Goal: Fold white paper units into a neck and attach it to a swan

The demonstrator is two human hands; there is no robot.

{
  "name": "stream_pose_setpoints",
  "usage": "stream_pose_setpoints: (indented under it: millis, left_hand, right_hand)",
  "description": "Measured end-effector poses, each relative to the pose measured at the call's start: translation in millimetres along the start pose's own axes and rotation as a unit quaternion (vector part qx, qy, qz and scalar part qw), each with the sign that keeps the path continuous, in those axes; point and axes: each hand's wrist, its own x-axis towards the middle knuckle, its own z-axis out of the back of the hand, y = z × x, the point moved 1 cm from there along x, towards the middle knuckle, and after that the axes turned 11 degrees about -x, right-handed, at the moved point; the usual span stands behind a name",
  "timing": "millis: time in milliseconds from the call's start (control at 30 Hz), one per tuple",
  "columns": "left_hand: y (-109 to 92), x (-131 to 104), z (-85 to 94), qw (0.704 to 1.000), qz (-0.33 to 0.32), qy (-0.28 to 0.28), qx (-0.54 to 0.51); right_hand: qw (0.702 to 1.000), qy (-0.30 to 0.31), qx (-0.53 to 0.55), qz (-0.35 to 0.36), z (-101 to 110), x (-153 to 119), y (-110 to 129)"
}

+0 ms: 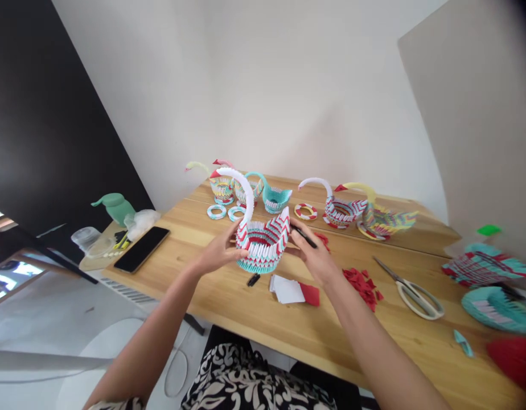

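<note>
A folded-paper swan (263, 250) in white, red and turquoise is held upright above the table, between my two hands. Its curved white neck (246, 191) ends in a red head on the left. My left hand (218, 249) grips the left side of the body, thumb at the front. On the swan's right side is my right hand (312, 250), its fingers partly hidden behind the body. A black pen (304, 237) is also tucked in that hand. Below the swan lie a small black object (253, 279), white paper slips (287, 290) and red paper (309, 294).
Several finished paper swans (275, 199) and paper rings (305, 212) stand along the back of the wooden table (229, 307). Red paper pieces (362, 287), scissors (412, 290) and a turquoise paper part (497, 308) lie to the right. A phone (142, 249) and green bottle (115, 208) are left.
</note>
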Motion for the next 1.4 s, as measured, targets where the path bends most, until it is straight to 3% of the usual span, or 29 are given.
stream_pose_setpoints:
  millis: [67,233,400,600,767,867,933,1033,1233,1400]
  left_hand:
    - [-9,-35,-0.4,0.999,0.033,0.019,-0.008]
    - [-13,-109,-17.4,0.991,0.132,-0.012,0.001]
    - [1,-132,-40.3,0.986,0.164,-0.012,-0.021]
    - [10,-134,-47.4,0.986,0.167,-0.007,-0.001]
    - [8,-130,-36.8,0.993,0.105,-0.029,0.049]
    - [2,-117,-27.4,0.993,0.013,-0.106,-0.056]
    - [-4,-105,-22.6,0.972,-0.039,-0.172,-0.153]
    - [-14,-85,-20.9,0.931,-0.044,-0.232,-0.278]
    - [-34,-49,-29.8,0.880,-0.014,-0.182,-0.438]
    - [-39,-39,-32.7,0.873,-0.037,-0.161,-0.458]
  right_hand:
    - [0.999,0.025,-0.029,-0.011,-13,-21,-3]
    - [0.989,0.066,-0.128,-0.027,-24,-66,-24]
    - [0.975,0.073,-0.207,-0.037,-17,-87,-33]
    - [0.965,0.061,-0.249,-0.061,-13,-95,-27]
    - [0.960,0.027,-0.272,-0.064,-16,-98,-28]
    - [0.955,0.009,-0.290,-0.058,-14,-98,-34]
    - [0.951,0.018,-0.303,-0.055,-9,-96,-40]
    - [0.947,0.047,-0.315,-0.036,0,-92,-50]
    - [0.945,0.034,-0.324,0.025,6,-88,-57]
    - [0.945,0.023,-0.325,0.007,2,-90,-55]
